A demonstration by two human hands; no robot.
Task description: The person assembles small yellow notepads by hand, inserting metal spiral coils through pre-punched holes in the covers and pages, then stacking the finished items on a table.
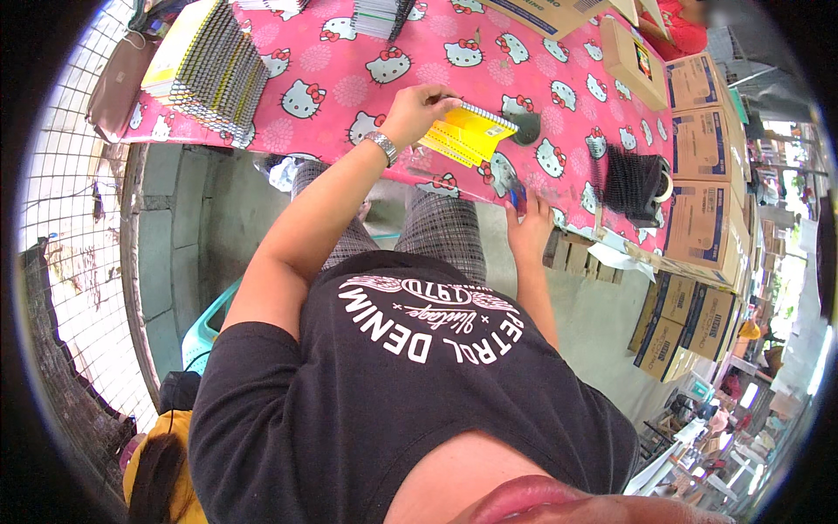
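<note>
One yellow notebook (484, 135): left hand (414, 113) pinches only one end; it could swing.
Blurred blue tool (516, 200): right hand (531, 227) grips it; slipping could scratch.

A pink cat-print cloth (349, 90) covers the worktop (572, 144); a stack of yellow spiral notebooks (208, 79) stands at its left; a bundle of black coils (630, 185), a brown box (630, 65) lie rightward; a carton (546, 12) sits far back.
</note>
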